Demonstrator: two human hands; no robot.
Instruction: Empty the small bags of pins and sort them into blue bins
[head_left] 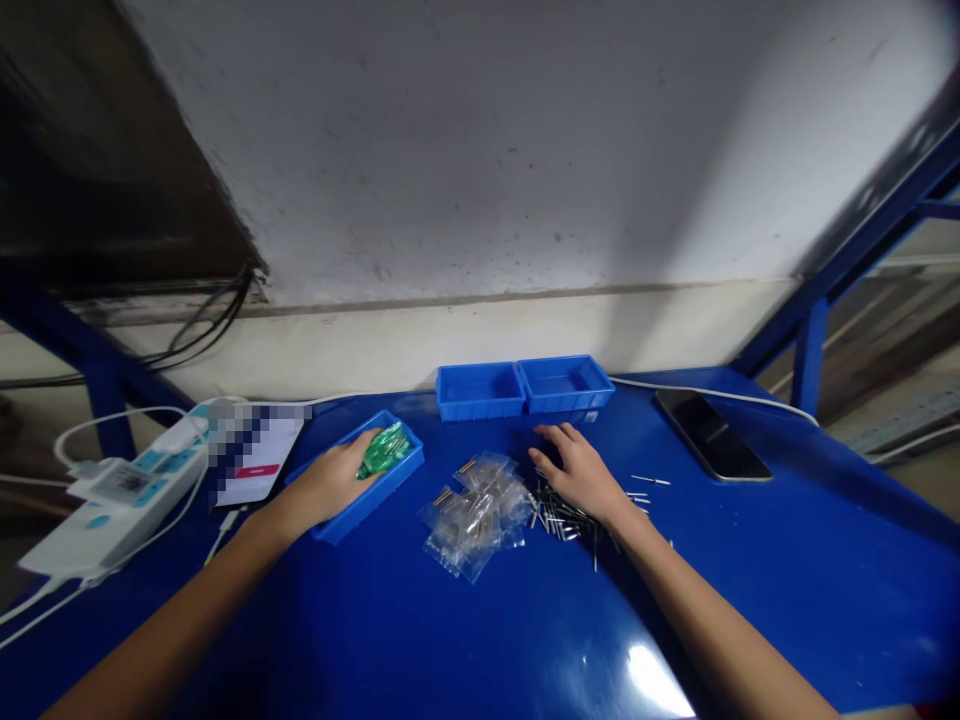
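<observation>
My left hand [340,480] reaches into a long blue bin [367,505] at the left, its fingers closed on a green plastic packet [386,450]. Over a loose pile of thin metal pins [559,520] is my right hand [577,468], fingers apart and slightly bent, with nothing seen in it. The hand and wrist cover part of the pile. Between the two hands lies a heap of small clear bags [476,515], some with brass-coloured pieces inside.
Two blue bins [480,391] [566,383] stand side by side by the wall. A dark phone [711,436] lies at the right. At the left are a lit phone [266,455], a white power strip [112,500] and white cables.
</observation>
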